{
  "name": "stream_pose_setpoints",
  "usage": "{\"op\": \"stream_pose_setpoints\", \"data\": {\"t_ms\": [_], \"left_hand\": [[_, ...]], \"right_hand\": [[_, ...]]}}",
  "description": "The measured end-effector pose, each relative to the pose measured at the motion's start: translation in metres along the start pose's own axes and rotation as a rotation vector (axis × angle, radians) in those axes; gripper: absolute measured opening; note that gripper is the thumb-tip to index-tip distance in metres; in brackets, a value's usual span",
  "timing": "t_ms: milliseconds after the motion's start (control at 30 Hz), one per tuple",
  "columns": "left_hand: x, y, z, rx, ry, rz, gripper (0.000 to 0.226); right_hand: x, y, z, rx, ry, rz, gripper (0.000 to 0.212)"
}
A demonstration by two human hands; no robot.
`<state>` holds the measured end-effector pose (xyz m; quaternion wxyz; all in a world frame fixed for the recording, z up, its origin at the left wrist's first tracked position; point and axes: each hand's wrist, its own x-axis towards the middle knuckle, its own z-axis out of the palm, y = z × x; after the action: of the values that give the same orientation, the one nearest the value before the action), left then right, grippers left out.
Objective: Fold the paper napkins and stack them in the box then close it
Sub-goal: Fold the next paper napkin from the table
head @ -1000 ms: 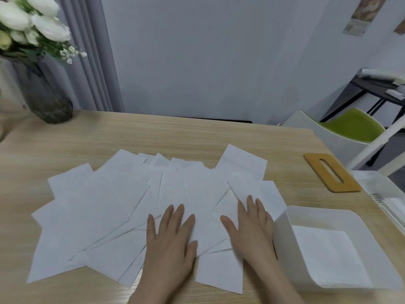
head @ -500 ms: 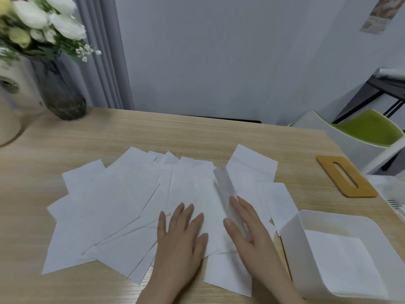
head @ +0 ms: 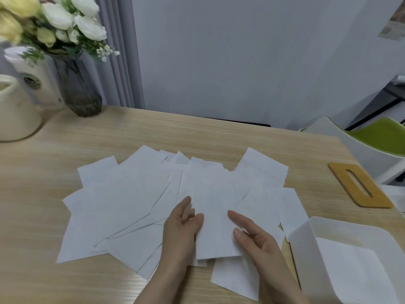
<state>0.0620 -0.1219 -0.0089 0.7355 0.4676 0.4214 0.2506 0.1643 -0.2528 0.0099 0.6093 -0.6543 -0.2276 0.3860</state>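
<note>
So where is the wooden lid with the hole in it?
In the head view, the wooden lid lies flat near the table's right edge, beyond the white box and right of the spread napkins.

- The place is looking like a room in a home or a small office, not a workshop or a lab.
- A light wooden table [head: 197, 132] is standing against a plain grey-white wall [head: 241, 58], with a grey curtain [head: 116, 69] hanging in the corner.
- A dark glass vase [head: 80, 93] with white and yellow flowers [head: 65, 20] is decorating the table, beside a cream jug [head: 15, 110].
- A white chair with a green seat [head: 381, 137] is waiting at the right.
</note>
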Motion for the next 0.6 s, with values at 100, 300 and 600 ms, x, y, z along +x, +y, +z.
{"op": "stream_pose_setpoints", "data": {"t_ms": [100,300,600], "left_hand": [[0.001,-0.002,-0.006,0.029,0.008,0.005,0.053],[-0.002,-0.004,-0.018,0.060,0.013,0.052,0.046],[-0.008,-0.003,-0.047,0.057,0.026,0.090,0.040]], "right_hand": [[0.001,0.003,0.006,-0.014,0.027,-0.024,0.033],[0.011,0.010,0.021,0.009,0.129,-0.023,0.037],[0.019,0.018,0.063,-0.038,0.088,-0.008,0.039]]}}
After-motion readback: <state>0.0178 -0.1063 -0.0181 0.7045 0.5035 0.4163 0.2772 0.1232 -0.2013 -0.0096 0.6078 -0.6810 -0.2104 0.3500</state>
